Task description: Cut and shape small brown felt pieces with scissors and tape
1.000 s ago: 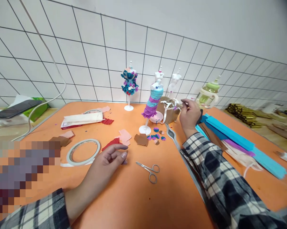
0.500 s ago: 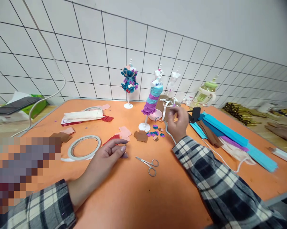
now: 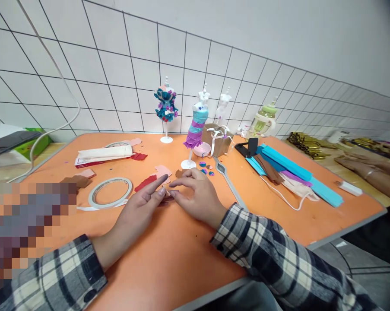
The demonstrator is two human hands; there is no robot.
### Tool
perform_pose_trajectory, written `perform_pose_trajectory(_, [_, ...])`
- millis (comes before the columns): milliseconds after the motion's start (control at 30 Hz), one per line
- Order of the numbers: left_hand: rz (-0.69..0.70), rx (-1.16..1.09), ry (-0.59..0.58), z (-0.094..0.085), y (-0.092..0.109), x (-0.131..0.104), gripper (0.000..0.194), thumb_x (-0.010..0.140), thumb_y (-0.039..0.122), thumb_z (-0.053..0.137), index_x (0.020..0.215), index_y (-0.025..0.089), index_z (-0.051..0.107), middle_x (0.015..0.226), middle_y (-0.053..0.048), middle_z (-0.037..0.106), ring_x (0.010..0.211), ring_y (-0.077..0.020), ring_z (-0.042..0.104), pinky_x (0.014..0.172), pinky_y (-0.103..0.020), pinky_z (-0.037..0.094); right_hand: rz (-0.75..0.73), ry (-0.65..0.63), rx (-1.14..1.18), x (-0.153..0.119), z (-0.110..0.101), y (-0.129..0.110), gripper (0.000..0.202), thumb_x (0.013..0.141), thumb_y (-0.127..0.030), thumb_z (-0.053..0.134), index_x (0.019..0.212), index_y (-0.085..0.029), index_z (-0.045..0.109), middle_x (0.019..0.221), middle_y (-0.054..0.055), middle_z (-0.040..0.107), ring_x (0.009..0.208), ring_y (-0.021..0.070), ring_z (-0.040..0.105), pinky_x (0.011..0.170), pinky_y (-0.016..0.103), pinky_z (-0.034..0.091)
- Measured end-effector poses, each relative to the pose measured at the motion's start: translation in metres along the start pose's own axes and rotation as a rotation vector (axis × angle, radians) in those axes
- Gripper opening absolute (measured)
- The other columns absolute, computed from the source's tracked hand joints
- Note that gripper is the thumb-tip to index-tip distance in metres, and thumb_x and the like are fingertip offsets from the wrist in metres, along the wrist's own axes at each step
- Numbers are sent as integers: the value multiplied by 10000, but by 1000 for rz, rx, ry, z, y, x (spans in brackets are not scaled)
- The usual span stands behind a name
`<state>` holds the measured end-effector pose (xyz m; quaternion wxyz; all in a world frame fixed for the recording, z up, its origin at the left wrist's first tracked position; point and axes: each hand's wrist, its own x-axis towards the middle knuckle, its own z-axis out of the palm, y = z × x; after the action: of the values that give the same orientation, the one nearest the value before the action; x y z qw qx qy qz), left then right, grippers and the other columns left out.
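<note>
My left hand (image 3: pixel 145 199) is over the middle of the table. Its forefinger points out while the thumb presses towards the other, curled fingers. Opposite it, my right hand (image 3: pixel 199 195) has its thumb and forefinger drawn nearly together, almost touching the left fingertips. Something small and brownish seems to be between the hands, too small to name. Just beyond stands a small white dress form in a blue and purple paper dress (image 3: pixel 198 125). Brown paper (image 3: pixel 181 173), pink paper (image 3: pixel 162 169) and red paper (image 3: pixel 145 183) lie close by. The small scissors do not show.
A tape roll (image 3: pixel 91 198) lies left, before a white packet (image 3: pixel 106 153). At the back stand a teal-flowered dress form (image 3: pixel 166 106), a bare one (image 3: pixel 225 101), a brown bag (image 3: pixel 225 144) and a bottle (image 3: pixel 265 119). Crepe paper strips (image 3: pixel 287 162) lie right, near another person's arm (image 3: pixel 369 172).
My right hand has come down and left from beside the pink bowl to meet my left hand. The scissors have gone out of sight. The view has shifted right.
</note>
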<state>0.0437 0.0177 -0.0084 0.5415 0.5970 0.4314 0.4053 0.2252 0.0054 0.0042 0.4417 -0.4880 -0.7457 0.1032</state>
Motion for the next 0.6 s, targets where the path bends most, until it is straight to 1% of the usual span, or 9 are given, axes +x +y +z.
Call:
perform_pose_trajectory(100, [-17, -7, -50, 2, 2, -2, 801, 855, 597, 623, 1506, 181, 411, 1239, -107, 718, 1084, -278, 684, 967, -402, 545, -96, 12, -53, -2, -4, -2, 108, 828, -271, 705, 880, -222, 786, 933, 45, 610, 893, 176, 569, 814, 320, 469])
perform_pose_trajectory(167, [-31, -13, -72, 3, 3, -3, 839, 845, 608, 632, 1516, 167, 389, 1226, -112, 724, 1064, -275, 693, 937, -382, 563, -146, 17, -63, -3, -7, -3, 90, 826, -234, 698, 849, -212, 782, 914, 41, 628, 885, 176, 572, 809, 319, 465])
perform_pose_trajectory(267, [-52, -27, -88, 4, 7, -6, 860, 840, 608, 641, 1529, 174, 364, 1158, -105, 749, 972, -253, 716, 854, -356, 597, -174, -3, -57, -4, -9, -3, 76, 827, -216, 697, 830, -209, 773, 886, 33, 649, 874, 170, 583, 813, 316, 464])
perform_pose_trajectory(400, [-53, -28, -55, 5, 10, -6, 839, 835, 589, 658, 1518, 186, 385, 1075, -90, 763, 923, -234, 713, 782, -326, 609, -189, -35, -44, -5, -10, 0, 94, 826, -295, 733, 856, -213, 767, 933, 42, 657, 914, 176, 593, 845, 322, 466])
perform_pose_trajectory(533, [-72, -8, -85, 4, 11, -5, 869, 815, 582, 683, 1523, 180, 378, 928, -70, 774, 803, -219, 709, 764, -337, 599, -211, -22, -42, -5, -10, 2, 47, 830, -216, 700, 825, -217, 747, 959, 42, 659, 950, 178, 590, 884, 320, 464])
perform_pose_trajectory(600, [-78, -1, -108, 4, 11, -5, 870, 800, 570, 707, 1511, 178, 395, 835, -47, 764, 757, -208, 695, 737, -319, 586, -200, -24, -28, -5, -10, 1, 51, 810, -181, 687, 808, -217, 724, 945, 34, 663, 938, 176, 592, 880, 316, 464])
